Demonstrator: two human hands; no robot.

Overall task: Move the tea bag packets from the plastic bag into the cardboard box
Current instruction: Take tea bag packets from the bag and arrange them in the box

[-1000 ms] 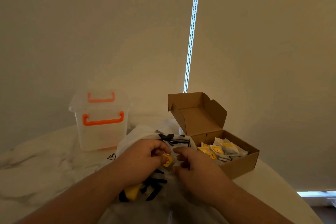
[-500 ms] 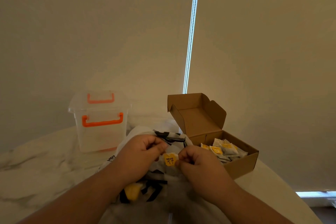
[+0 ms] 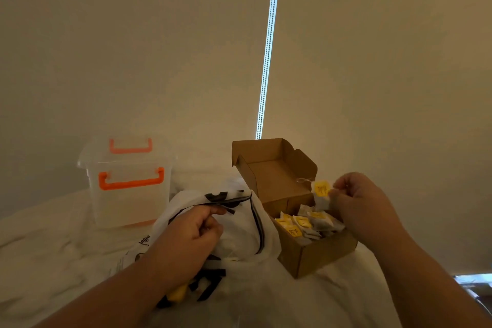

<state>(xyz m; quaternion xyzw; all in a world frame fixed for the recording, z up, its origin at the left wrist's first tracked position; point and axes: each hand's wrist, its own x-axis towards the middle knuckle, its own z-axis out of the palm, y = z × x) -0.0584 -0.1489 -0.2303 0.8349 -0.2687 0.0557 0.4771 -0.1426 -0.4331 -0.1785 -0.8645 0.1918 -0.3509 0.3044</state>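
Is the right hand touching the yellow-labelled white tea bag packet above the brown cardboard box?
Touching: the head view shows the right hand pinching the yellow-labelled tea bag packet.

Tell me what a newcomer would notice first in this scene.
The bright strip of light runs vertically down the middle of the view, ending behind the open cardboard box. Just right of centre, the right hand pinches a yellow-labelled tea bag packet above that box, which holds more packets. At left, a clear storage tub with orange handles stands out, and the left hand grips the plastic bag in front of it.
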